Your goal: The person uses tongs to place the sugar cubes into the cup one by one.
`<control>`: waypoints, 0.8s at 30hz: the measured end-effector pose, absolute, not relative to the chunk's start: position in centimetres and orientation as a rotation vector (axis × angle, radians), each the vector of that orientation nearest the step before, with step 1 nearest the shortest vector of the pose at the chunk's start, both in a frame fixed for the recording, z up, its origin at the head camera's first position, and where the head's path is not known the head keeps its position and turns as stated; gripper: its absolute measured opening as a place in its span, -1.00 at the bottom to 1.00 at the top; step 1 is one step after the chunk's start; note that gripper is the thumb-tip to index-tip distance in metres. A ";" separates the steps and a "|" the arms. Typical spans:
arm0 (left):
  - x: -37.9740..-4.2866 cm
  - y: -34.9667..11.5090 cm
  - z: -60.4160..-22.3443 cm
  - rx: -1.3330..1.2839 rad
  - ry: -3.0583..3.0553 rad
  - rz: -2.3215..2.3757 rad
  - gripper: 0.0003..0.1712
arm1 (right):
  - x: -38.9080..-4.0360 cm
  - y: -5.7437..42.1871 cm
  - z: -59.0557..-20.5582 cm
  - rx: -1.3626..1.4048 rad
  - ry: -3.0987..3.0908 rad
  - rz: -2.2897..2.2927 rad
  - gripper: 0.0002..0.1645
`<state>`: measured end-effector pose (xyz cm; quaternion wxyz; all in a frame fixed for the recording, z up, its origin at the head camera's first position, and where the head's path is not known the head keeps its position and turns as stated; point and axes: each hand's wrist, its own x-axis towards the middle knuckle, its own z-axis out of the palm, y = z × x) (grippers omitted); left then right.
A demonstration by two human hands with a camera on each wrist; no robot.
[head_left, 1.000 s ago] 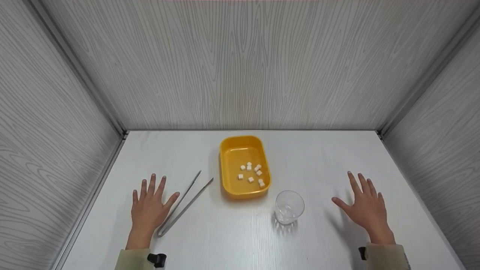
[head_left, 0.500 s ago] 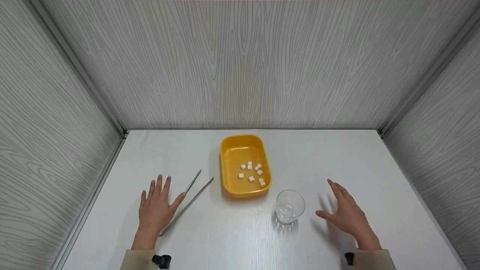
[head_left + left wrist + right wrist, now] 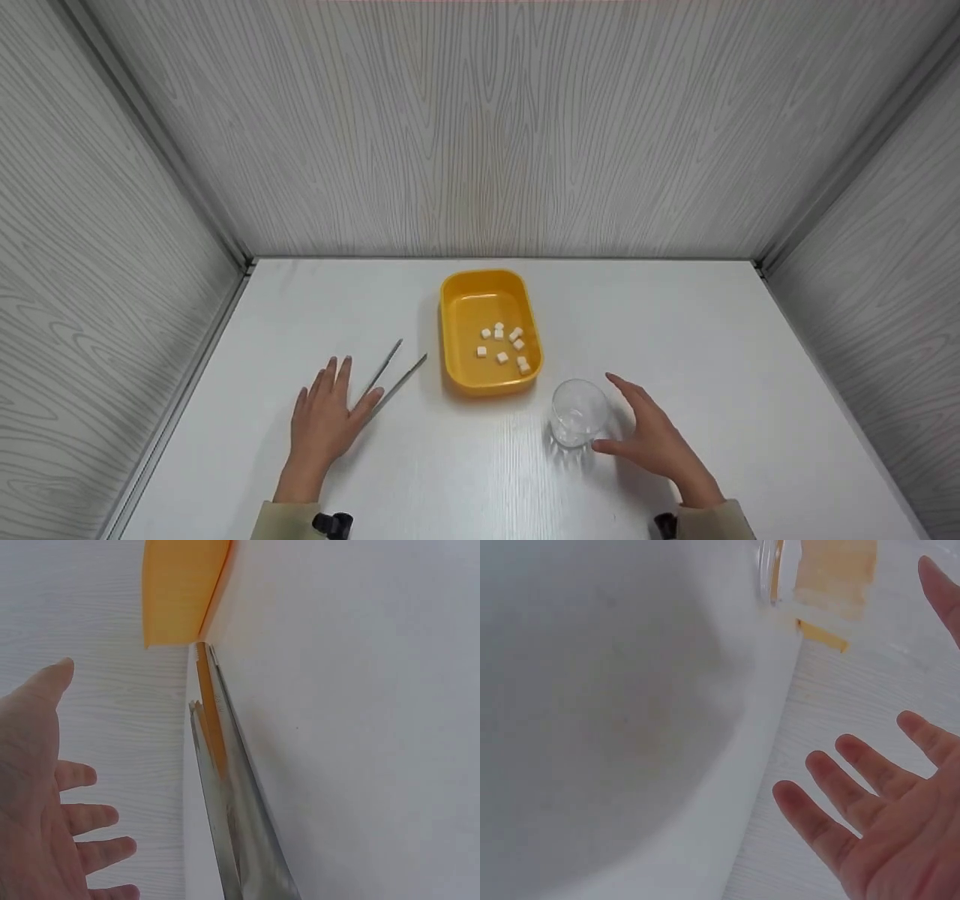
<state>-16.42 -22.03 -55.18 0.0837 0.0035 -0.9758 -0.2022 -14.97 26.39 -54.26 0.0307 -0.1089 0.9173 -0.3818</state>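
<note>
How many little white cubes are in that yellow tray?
10 white cubes show in the yellow tray: three near its middle, three toward its right wall, two in its near right corner, two lying singly left of that pair. Touching cubes could hide another.

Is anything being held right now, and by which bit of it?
No, nothing is held. The left grip is spread near the tongs, and the right grip is beside the glass, not wrapped round it.

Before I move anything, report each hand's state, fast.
Left hand: open, holding nothing, near the tongs.
Right hand: open, holding nothing, beside the glass.
</note>
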 end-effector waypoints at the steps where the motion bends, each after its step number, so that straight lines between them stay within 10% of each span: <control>1: -16.4 -22.0 -55.2 0.008 -2.912 -0.603 0.06 | -15.0 26.1 -54.4 -0.347 2.811 -1.208 0.28; 24: -16.2 -21.5 -56.3 0.034 -2.944 -0.670 0.02 | -15.8 22.6 -56.4 -0.243 2.577 -1.648 0.12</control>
